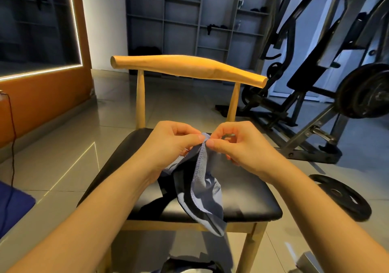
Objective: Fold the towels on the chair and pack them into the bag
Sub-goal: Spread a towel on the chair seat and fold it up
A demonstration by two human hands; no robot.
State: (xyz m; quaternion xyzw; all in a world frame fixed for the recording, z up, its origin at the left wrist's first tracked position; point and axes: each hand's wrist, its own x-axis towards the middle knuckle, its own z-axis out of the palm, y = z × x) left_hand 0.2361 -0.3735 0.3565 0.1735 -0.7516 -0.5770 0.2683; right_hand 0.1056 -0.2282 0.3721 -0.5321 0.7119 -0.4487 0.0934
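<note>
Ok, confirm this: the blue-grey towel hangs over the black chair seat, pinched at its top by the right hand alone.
Not alone. In the head view the left hand and the right hand both pinch the top of the blue-grey towel, which hangs over the black chair seat.

Dim room, LED strip [76,31] glowing left, edges warped.

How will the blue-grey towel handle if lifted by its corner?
Probably floppy: the towel hangs in loose folds from where the left hand and right hand pinch its stitched edge. Likely light: fingertip pinches hold it up. Its lower end trails over the chair seat front, so it may drag.
</note>
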